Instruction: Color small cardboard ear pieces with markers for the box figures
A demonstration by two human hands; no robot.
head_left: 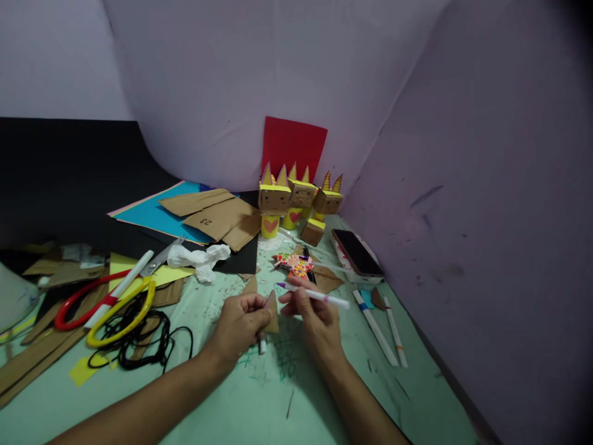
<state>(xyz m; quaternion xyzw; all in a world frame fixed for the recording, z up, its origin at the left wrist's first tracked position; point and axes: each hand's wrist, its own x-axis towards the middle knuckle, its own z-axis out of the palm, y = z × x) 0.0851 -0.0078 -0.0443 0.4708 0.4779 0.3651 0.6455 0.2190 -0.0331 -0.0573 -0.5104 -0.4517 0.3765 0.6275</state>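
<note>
My left hand (pixel 236 326) pinches a small pointed cardboard piece (pixel 273 318), its tip edged in purple. A short white piece (pixel 262 344), maybe a marker cap, sticks out beneath those fingers. In my right hand (pixel 319 324) lies a white felt-tip marker (pixel 327 298) with a purple tip, gripped between thumb and fingers. The marker's tip points left, a little above the cardboard and apart from it. Behind my left hand another pointed cardboard piece (pixel 251 287) is partly hidden. A patterned bundle (pixel 293 264) in red, white and yellow lies just beyond my hands.
Several cardboard figures (pixel 275 201) with horns stand before a red sheet (pixel 294 145). At right are a phone (pixel 356 252) and capped markers (pixel 376 327). Scissors (pixel 118 309), black cord (pixel 157 337), white tissue (pixel 199 259) and cardboard sheets (pixel 222 219) lie left.
</note>
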